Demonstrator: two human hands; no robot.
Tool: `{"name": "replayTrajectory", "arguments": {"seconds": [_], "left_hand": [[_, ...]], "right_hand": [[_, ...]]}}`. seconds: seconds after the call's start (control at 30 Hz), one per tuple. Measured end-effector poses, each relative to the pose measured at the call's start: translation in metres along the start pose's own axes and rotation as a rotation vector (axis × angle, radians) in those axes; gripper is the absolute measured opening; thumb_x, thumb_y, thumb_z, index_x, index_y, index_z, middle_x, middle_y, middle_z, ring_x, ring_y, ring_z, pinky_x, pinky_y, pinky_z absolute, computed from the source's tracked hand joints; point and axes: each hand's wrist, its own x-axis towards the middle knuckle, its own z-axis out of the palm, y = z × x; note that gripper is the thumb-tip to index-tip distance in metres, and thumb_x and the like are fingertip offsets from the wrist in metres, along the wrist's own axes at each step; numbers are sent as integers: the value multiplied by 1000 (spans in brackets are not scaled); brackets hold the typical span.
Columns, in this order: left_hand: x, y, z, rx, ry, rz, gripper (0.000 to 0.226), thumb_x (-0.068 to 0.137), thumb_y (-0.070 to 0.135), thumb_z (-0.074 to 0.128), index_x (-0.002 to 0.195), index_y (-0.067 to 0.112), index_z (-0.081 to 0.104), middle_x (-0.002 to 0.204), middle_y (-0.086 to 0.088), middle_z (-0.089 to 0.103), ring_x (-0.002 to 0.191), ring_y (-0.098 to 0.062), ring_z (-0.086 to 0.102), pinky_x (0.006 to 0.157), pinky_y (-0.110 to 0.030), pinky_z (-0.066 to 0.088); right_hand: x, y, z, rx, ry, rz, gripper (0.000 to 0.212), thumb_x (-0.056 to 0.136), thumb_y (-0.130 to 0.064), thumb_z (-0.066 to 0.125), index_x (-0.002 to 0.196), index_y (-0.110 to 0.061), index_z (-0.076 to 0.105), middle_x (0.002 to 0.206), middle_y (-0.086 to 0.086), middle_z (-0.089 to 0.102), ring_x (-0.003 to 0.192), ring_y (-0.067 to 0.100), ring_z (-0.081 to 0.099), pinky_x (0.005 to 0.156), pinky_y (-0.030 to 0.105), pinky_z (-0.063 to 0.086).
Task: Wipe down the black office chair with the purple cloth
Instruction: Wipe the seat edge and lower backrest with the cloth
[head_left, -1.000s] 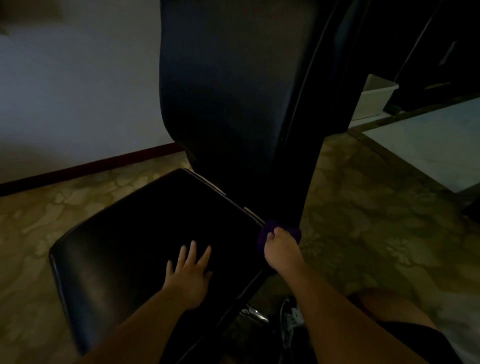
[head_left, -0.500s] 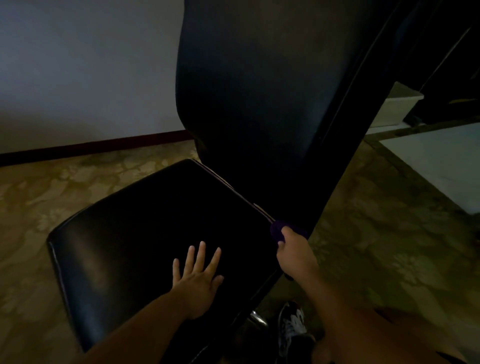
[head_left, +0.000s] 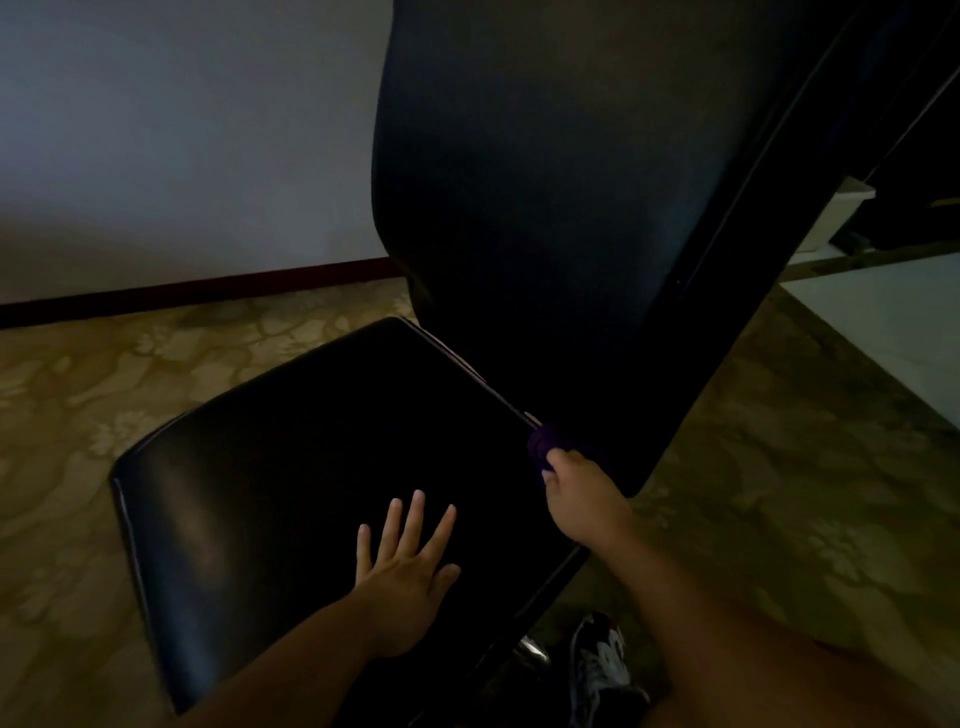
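Note:
The black office chair (head_left: 322, 457) fills the middle of the view, its tall backrest (head_left: 545, 208) rising to the upper right. My left hand (head_left: 405, 571) lies flat on the seat with its fingers spread. My right hand (head_left: 582, 499) grips the bunched purple cloth (head_left: 545, 444) at the seat's right rear corner, where the seat meets the backrest. Most of the cloth is hidden by my fingers and the dark.
A patterned tan floor (head_left: 779, 493) surrounds the chair. A pale wall with a dark baseboard (head_left: 182, 293) runs behind on the left. A white bin (head_left: 841, 213) and a pale floor slab (head_left: 893, 322) lie at the right. My shoe (head_left: 602, 665) is under the seat edge.
The view has shifted so the chair sits further right and closer. My right hand with the cloth stays at the seat's rear corner, moved slightly. My left hand stays flat on the seat.

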Motion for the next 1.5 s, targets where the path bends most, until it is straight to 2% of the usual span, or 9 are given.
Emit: {"name": "replayTrajectory", "arguments": {"seconds": [0.07, 0.27, 0.43, 0.57, 0.73, 0.83, 1.0, 1.27, 1.5], "left_hand": [[2, -2, 2, -8, 1, 4, 89, 65, 75, -13, 147, 42, -27, 146, 4, -46, 135, -21, -42, 109, -48, -24], [6, -2, 11, 14, 0, -30, 63, 101, 54, 16, 146, 45, -27, 146, 4, -47, 135, -22, -42, 106, -47, -26], [6, 5, 9, 35, 17, -60, 63, 102, 53, 18, 148, 45, -25, 152, 2, -42, 137, -22, -40, 112, -53, -20], [7, -6, 2, 20, 51, -41, 75, 95, 66, 27, 150, 44, -18, 155, 3, -37, 141, -20, -35, 114, -54, -18], [7, -37, -10, -142, 114, -179, 124, 62, 91, 49, 149, 41, -23, 151, 3, -40, 137, -19, -39, 109, -51, -22], [3, -39, -11, -157, 102, -179, 133, 53, 97, 43, 149, 38, -26, 151, 0, -43, 137, -23, -40, 109, -54, -23], [5, -47, -13, -134, 51, -130, 129, 59, 93, 45, 145, 37, -32, 146, -1, -48, 133, -25, -44, 108, -54, -23], [14, -55, -5, -99, 5, -177, 124, 56, 97, 45, 131, 49, -41, 133, 5, -56, 126, -23, -49, 101, -50, -27], [17, -54, -10, -109, -64, -187, 124, 59, 95, 46, 142, 46, -33, 134, 7, -52, 126, -21, -48, 101, -53, -27]], "right_hand": [[11, -5, 2, -26, 3, -1, 12, 103, -25, 36, 98, -16, 42, 95, 2, 45, 86, 24, 51, 74, 39, 44], [37, -15, 3, -88, -63, -6, 16, 105, -25, 31, 99, -14, 42, 108, 10, 51, 87, 22, 47, 76, 36, 39], [30, -11, -2, -89, -68, 14, 23, 100, -9, 40, 120, -9, 50, 123, 8, 50, 113, 26, 52, 85, 34, 43], [9, -6, -10, -132, -69, 55, 24, 95, -5, 44, 117, -10, 53, 126, 8, 52, 113, 25, 53, 88, 35, 45], [-22, -6, -25, -203, -105, 135, 26, 95, -14, 50, 120, -13, 56, 119, 9, 57, 101, 28, 57, 80, 37, 50], [-28, -7, -27, -232, -90, 158, 22, 95, -17, 52, 114, -10, 60, 112, 9, 61, 95, 27, 59, 76, 33, 51], [-7, -13, -3, -242, -105, 52, 21, 100, -20, 43, 113, -9, 55, 121, 8, 55, 109, 25, 54, 83, 29, 41], [60, -37, 11, -88, -69, -37, 22, 105, -24, 31, 94, -11, 45, 100, 6, 46, 92, 24, 47, 77, 31, 33], [118, -56, 12, -75, -86, 7, 29, 105, -23, 33, 112, -3, 53, 114, 14, 52, 103, 30, 51, 85, 33, 37]]}}
